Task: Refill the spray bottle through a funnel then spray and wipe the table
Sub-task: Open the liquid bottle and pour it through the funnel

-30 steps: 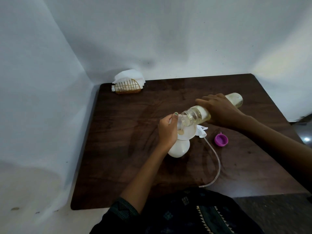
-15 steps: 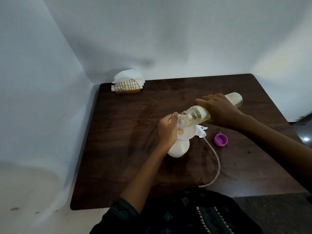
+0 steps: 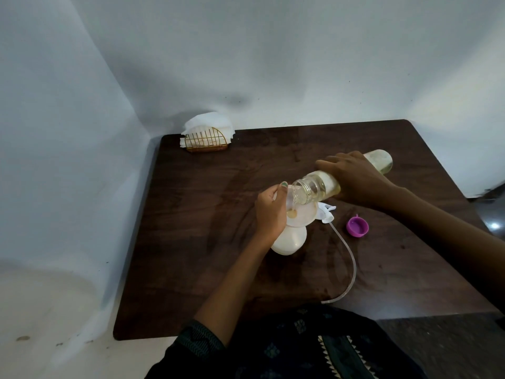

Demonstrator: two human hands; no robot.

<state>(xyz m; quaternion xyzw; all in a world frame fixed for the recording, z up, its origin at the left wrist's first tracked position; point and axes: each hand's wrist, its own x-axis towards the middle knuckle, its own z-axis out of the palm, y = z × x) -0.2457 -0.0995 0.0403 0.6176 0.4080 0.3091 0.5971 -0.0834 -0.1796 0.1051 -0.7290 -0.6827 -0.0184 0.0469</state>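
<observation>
- We see the white spray bottle (image 3: 289,240) standing upright on the desk (image 3: 207,242), just below our left hand (image 3: 269,214), with the pale funnel (image 3: 300,214) seated in its neck.
- Our left fingers (image 3: 266,191) are curled round the funnel's rim on its far-left side, steadying it; if that hold slackens, we judge the funnel could tip and send liquid over the desk.
- Our right hand (image 3: 355,180) wraps the middle of the clear refill bottle (image 3: 317,187), which lies nearly level, its open mouth over the funnel's bowl, just right of the left fingers.
- A little yellowish liquid sits at the funnel's throat. Tilting the refill bottle further could bring a surge that the funnel cannot drain, so it overflows; we cannot tell how full the white bottle already is, as its wall hides the level.
- The mouth hangs near the funnel's edge, so a small drift away from the left fingers could pour past the rim.
- The sprayer head (image 3: 326,213) with its clear dip tube (image 3: 352,266) lies on the desk just right of the funnel, beneath the refill bottle; a spill would wet it.
- The purple cap (image 3: 357,227) rests open side up, below the right wrist, where a lowered forearm could knock it.
- A napkin holder (image 3: 206,140) stands well apart at the far-left corner.
</observation>
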